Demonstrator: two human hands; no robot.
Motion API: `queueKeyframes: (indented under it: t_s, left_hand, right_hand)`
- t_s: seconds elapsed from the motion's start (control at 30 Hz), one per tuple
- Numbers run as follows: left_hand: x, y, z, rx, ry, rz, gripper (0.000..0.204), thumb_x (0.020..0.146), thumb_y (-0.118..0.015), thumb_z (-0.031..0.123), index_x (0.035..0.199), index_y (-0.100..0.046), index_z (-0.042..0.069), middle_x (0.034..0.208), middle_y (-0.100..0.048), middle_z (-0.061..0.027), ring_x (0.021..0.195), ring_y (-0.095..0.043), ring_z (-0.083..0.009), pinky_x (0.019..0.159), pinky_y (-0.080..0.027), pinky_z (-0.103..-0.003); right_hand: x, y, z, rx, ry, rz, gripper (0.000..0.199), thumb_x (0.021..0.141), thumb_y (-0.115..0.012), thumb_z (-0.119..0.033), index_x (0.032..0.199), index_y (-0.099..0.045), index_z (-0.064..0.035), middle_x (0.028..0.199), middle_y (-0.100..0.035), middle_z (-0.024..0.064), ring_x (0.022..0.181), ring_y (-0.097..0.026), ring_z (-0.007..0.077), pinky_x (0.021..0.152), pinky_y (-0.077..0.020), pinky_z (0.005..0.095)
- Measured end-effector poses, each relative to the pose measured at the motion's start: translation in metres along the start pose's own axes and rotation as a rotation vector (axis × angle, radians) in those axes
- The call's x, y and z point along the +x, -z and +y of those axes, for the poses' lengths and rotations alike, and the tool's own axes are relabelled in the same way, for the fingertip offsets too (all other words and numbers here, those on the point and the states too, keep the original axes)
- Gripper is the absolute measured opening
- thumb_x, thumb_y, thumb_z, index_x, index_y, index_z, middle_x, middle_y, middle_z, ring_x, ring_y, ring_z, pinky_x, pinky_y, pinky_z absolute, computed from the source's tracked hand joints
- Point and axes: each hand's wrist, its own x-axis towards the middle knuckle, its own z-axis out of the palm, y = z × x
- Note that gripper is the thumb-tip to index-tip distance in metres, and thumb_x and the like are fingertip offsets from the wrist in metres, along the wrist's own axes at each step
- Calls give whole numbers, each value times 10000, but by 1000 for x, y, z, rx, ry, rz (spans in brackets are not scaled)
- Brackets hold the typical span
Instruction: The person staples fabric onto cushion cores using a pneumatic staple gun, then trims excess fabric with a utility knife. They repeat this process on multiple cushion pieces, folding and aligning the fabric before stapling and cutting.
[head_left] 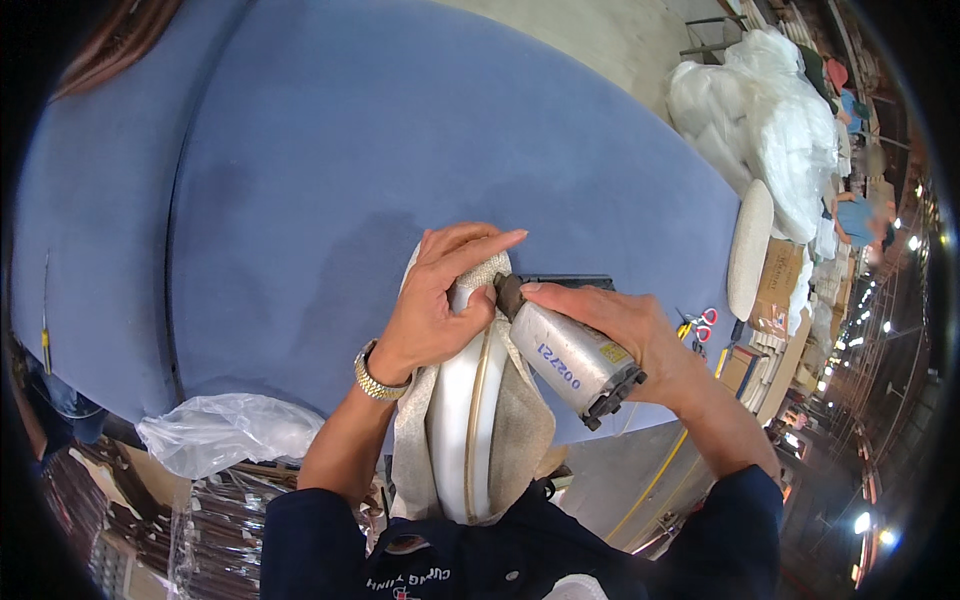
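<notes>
A curved piece with white padding (455, 420) and a brown strip along its middle extends from my body to the blue table. Beige fabric (527, 415) hangs open along both its sides and wraps its far end. My left hand (435, 295), with a gold watch on the wrist, is closed over that end, thumb pressing the fabric and index finger stretched out. My right hand (635, 330) grips a silver pneumatic staple gun (570, 365), its dark nose at the fabric beside my left thumb. My right palm hides the tool's handle.
The blue table (420, 120) spreads ahead. A screwdriver (46, 345) lies at its left, red-handled scissors (706, 322) and a beige padded piece (750, 250) at its right. Clear plastic (230, 432) drapes the near edge. A yellow hose (655, 480) runs below right.
</notes>
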Motion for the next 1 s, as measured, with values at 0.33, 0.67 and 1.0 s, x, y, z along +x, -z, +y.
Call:
queueKeyframes:
  t_s: [0.33,0.67,1.0]
  left_hand:
    - [2,6,9,10,20,-19,672,677,-549,49,1330,-705,88,1247,-660,-155,1202,-576,-309,1086,-429,-421]
    - [-1,9,-2,-67,-13,-35,643,715,-553,92,1342,-694,112,1234,-647,-136,1177,-557,-289,1071,-369,-444]
    - [3,9,-7,-45,-39,-8,648,740,-528,120,1373,-663,89,1287,-634,-165,1238,-531,-319,1103,-385,-471]
  right_hand:
    - [-13,-14,0,-85,-22,-3,840,718,-824,-305,1491,-555,-119,1184,-716,161,1006,-732,340,772,-602,398]
    - [9,3,-27,-42,-159,-113,833,718,-813,-297,1483,-547,-103,1095,-707,150,935,-725,327,750,-594,395]
    - [14,-4,-33,80,-298,-62,909,667,-871,-258,1495,-517,-131,1347,-666,157,1124,-691,366,965,-545,407]
